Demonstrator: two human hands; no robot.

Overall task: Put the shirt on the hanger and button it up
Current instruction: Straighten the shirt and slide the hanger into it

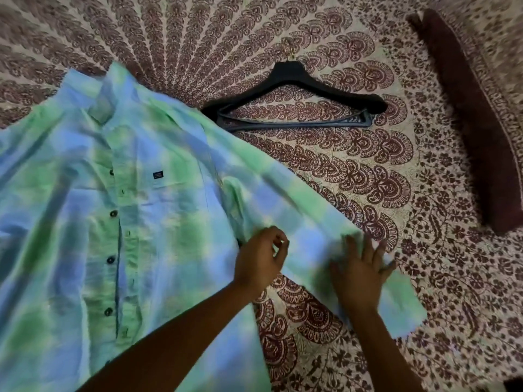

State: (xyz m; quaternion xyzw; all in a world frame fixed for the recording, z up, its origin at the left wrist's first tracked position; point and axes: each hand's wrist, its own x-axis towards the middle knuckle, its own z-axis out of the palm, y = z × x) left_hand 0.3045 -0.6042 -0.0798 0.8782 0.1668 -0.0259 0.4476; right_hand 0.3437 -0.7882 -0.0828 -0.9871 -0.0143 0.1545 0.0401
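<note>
Green-and-blue tie-dyed cotton shirt (135,210) lies face-up on patterned bedspread (424,250), black plastic hanger (294,100) just beyond. Left hand (261,260) loosely curled, right hand (360,274) flat, smoothing sleeve. Judgement: unbutton before inserting hanger.

Both bare forearms reach forward from the lower edge. The left hand (260,260) is loosely curled, fingers bent toward the thumb. The right hand (360,271) lies palm down, fingers spread and extended flat.
</note>
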